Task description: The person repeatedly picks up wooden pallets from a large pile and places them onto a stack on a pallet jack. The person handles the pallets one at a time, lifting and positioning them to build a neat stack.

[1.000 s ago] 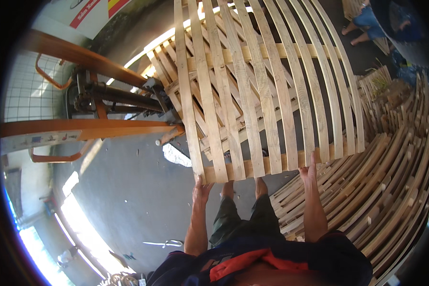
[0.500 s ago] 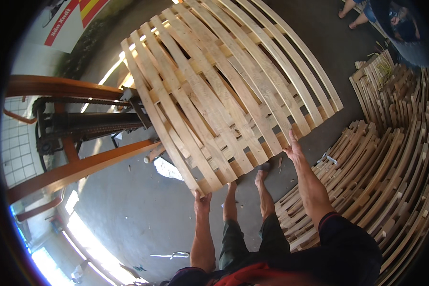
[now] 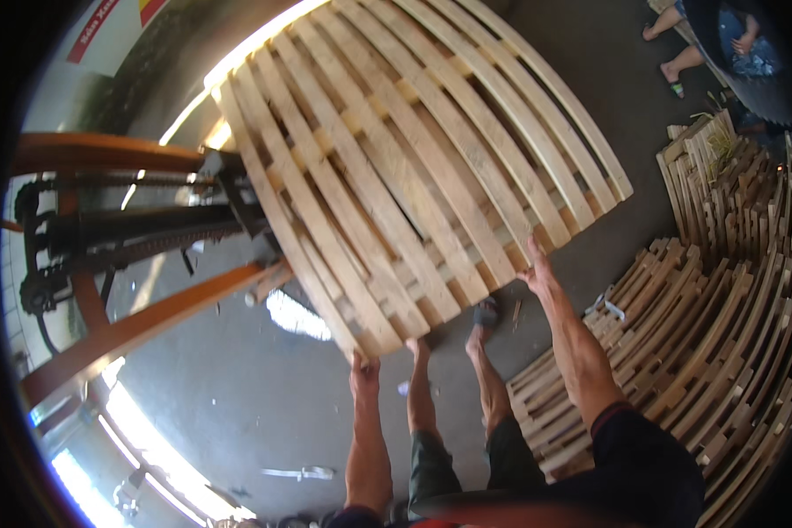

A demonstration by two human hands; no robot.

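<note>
A pale wooden pallet (image 3: 396, 189) with long parallel slats fills the upper middle. My left hand (image 3: 363, 374) is at its near left corner, fingers hooked at the edge. Farther right along the same near edge, my right hand (image 3: 538, 268) grips the pallet with the thumb lying on top. Both arms are stretched forward. More wood shows through the gaps between slats; what bears the pallet underneath is hidden.
An orange lift frame (image 3: 150, 321) with a black chain mast (image 3: 141, 231) stands left, close to the pallet. Stacked slatted wood (image 3: 669, 352) fills the right side. Another person's leg (image 3: 683, 62) shows at upper right. A thin white object (image 3: 299, 473) lies on the grey floor.
The pallet and both hands have shifted slightly left in view, and the slats underneath now line up more closely with the top ones. More of the other person's legs shows.
</note>
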